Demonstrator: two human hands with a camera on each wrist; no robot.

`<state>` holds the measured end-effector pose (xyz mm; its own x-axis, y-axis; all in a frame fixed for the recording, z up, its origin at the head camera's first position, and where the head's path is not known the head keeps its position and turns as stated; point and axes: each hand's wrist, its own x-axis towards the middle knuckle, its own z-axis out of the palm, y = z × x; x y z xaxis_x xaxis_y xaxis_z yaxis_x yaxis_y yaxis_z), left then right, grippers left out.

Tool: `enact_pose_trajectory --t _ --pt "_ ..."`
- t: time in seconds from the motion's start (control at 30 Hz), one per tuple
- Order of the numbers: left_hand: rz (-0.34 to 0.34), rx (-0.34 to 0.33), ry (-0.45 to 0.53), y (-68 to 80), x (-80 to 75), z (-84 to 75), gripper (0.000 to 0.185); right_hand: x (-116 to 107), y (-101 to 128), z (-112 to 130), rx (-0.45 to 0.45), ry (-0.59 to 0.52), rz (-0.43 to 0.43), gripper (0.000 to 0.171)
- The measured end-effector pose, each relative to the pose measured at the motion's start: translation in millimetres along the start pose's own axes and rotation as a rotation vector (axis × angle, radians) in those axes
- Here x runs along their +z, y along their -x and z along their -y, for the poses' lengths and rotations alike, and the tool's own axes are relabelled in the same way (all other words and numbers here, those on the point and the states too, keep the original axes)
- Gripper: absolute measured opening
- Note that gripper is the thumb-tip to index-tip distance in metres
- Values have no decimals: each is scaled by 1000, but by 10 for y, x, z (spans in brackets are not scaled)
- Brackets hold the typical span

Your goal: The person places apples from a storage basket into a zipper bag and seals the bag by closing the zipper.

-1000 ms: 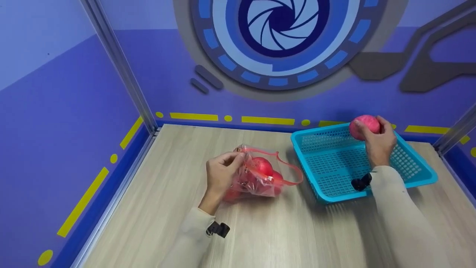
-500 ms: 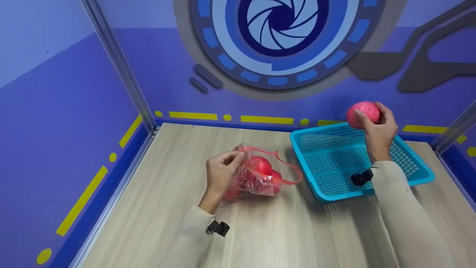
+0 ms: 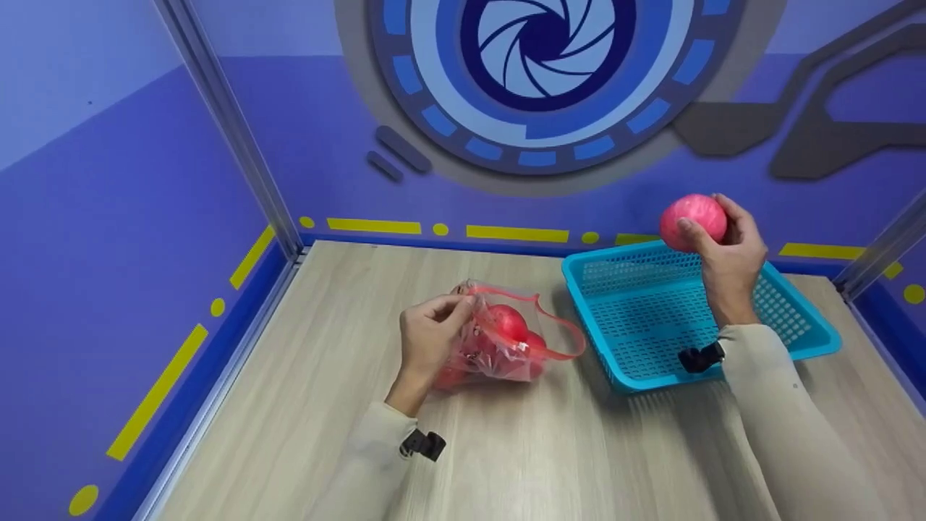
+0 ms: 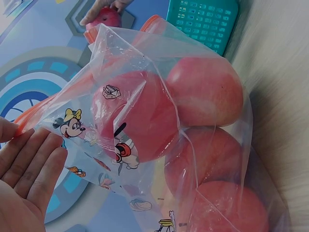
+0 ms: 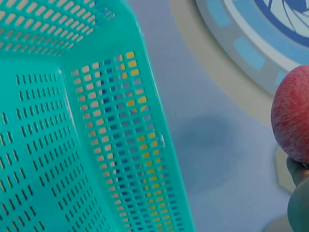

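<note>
My left hand pinches the open rim of a clear plastic bag with red handles and cartoon prints, lying on the wooden table. Several red apples fill the bag in the left wrist view, with my left hand's fingers beside its rim. My right hand grips one red apple and holds it in the air above the far side of the blue perforated basket. In the right wrist view the apple shows at the right edge, above the basket wall.
Purple walls close in the table at the back and the left, with a metal post in the far left corner. A second post stands at the far right, just behind the basket.
My right hand has lifted the apple up out of the basket's far side and drawn it slightly to the left. My left hand and the bag have stayed where they were.
</note>
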<state>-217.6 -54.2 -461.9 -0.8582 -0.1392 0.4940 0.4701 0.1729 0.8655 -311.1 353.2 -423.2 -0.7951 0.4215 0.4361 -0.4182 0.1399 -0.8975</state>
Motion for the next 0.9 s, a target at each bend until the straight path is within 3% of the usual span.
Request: enact_pose_trajectory --t 0.57,0.9 --pt "4 -4 -11 1 -6 -9 11 268 442 230 -123 -179 151 56" --pt "11 -6 8 -2 -8 -10 12 514 947 291 -181 -69 308 61"
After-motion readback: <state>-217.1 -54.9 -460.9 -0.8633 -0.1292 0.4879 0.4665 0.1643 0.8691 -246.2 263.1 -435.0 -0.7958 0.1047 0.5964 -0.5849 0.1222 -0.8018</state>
